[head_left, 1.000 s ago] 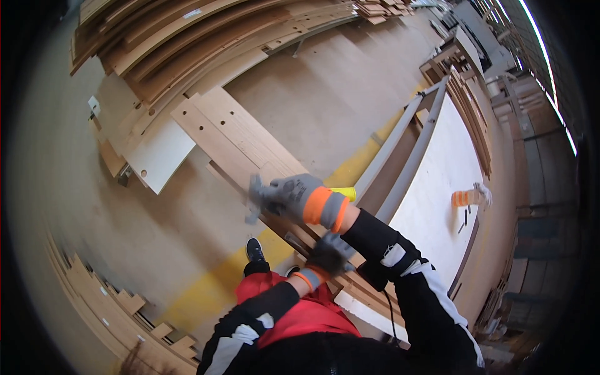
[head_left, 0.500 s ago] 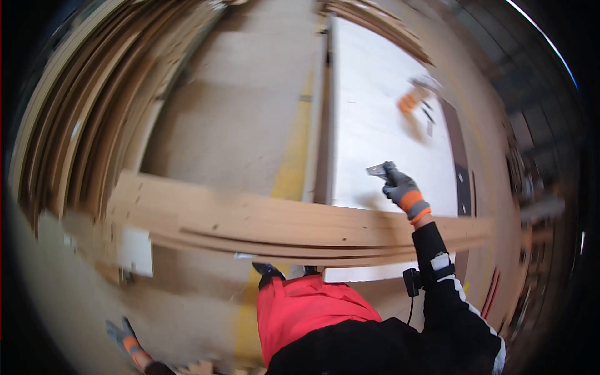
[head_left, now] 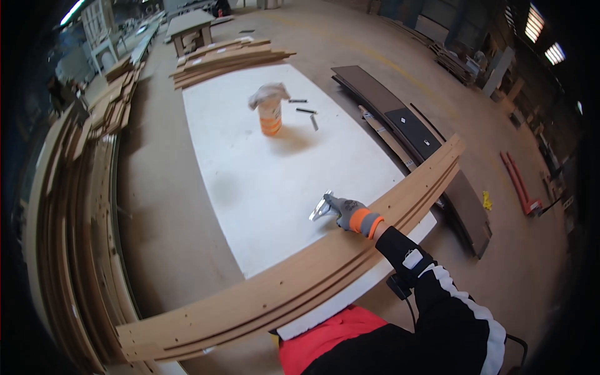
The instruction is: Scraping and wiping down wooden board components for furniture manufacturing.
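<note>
My right hand (head_left: 350,214), in a grey glove with an orange cuff, is closed around a silvery metal scraper (head_left: 321,207). It hovers over the far edge of several stacked wooden boards (head_left: 275,300), which lie across a white-topped table (head_left: 231,212). Small dark holes dot the face of the upper board. Farther back on the white surface stands a tub (head_left: 270,119) with orange bands, a greyish cloth (head_left: 269,94) draped over its top. Small dark strips (head_left: 306,111) lie beside it. My left hand is out of view.
Long wooden boards (head_left: 81,231) are stacked along the left. More planks (head_left: 231,59) lie at the table's far end. Dark panels (head_left: 400,119) stand along its right side. Red forked handles (head_left: 519,181) rest on the floor at right, near a small yellow thing (head_left: 486,200).
The view has swung, so the table now slants across the middle. My left hand has gone out of the picture at lower left. The right hand still holds the scraper over the boards.
</note>
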Available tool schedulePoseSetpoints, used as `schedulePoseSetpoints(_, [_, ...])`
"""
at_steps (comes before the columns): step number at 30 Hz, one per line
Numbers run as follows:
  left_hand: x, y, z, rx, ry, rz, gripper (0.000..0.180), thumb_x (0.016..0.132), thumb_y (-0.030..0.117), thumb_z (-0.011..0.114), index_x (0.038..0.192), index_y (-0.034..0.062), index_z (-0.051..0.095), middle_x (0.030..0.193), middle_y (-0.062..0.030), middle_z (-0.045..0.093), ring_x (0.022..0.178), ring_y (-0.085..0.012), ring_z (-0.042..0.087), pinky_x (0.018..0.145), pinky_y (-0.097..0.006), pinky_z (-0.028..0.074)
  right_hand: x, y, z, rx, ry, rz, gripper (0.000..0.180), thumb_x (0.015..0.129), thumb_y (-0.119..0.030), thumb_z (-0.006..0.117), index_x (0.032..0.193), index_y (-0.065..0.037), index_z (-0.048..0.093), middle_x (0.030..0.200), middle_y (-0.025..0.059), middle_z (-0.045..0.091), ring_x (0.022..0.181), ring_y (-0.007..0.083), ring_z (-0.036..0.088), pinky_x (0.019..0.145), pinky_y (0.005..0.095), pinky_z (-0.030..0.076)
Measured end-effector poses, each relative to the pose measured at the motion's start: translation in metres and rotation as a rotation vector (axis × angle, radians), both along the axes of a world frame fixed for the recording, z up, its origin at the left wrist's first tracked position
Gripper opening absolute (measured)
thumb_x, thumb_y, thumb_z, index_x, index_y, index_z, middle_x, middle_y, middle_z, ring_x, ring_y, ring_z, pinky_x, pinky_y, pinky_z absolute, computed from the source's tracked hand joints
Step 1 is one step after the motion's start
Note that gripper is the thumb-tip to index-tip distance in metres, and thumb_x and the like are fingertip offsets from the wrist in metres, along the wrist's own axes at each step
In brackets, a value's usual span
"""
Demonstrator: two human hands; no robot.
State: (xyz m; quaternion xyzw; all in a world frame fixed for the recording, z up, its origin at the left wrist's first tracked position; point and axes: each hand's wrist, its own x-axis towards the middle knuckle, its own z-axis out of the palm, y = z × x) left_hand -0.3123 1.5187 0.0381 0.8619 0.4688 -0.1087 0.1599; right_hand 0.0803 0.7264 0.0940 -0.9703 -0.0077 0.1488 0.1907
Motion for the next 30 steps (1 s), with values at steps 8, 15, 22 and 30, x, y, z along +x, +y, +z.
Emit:
schedulePoseSetpoints(8, [0.203,-0.401,0.059,0.219,-0.297,-0.798,0.093,0.077,0.052,0.070,0.146,0.0047,0.031,0.148,-0.0314,0.024,0.137,-0.0480,0.025,0.110,-0.053,0.027,0.086,-0.100,-0.036,-0.122,-0.085,0.080,0.059,0.082,-0.004,0.053,0.136,-0.023,0.044,0.109,0.0120,0.065,0.098,0.0334,0.065,0.079,0.0430,0.053])
schedulePoseSetpoints(15, [0.263,-0.549,0.015,0.133,-0.368,-1.167,0.093,0.067,0.063,0.070,0.141,0.0122,0.043,0.145,-0.0205,0.038,0.136,-0.0400,0.030,0.109,-0.061,0.017,0.171,-0.133,-0.079,-0.222,-0.238,0.190,0.044,0.085,-0.015,0.053,0.127,-0.029,0.055,0.111,0.0051,0.064,0.103,0.0276,0.062,0.082,0.0413,0.052])
schedulePoseSetpoints(22, [0.285,-0.530,0.017,-0.032,-0.384,-1.263,0.071,0.075,0.060,0.067,0.127,0.0135,0.056,0.135,-0.0181,0.050,0.130,-0.0384,0.041,0.107,-0.059,0.023,0.266,-0.100,-0.070,-0.288,-0.301,0.300,0.039,0.088,-0.014,0.049,0.122,-0.030,0.057,0.116,-0.0011,0.061,0.110,0.0200,0.058,0.088,0.0383,0.048])
schedulePoseSetpoints(30, [0.357,-0.526,0.023,-0.028,-0.363,-1.318,0.071,0.071,0.069,0.063,0.120,0.0170,0.062,0.104,-0.0056,0.064,0.103,-0.0239,0.057,0.102,-0.050,0.031,0.290,-0.116,-0.090,-0.263,-0.566,0.149,0.042,0.080,-0.014,0.061,0.122,-0.022,0.059,0.106,0.0037,0.064,0.098,0.0261,0.060,0.086,0.0377,0.047])
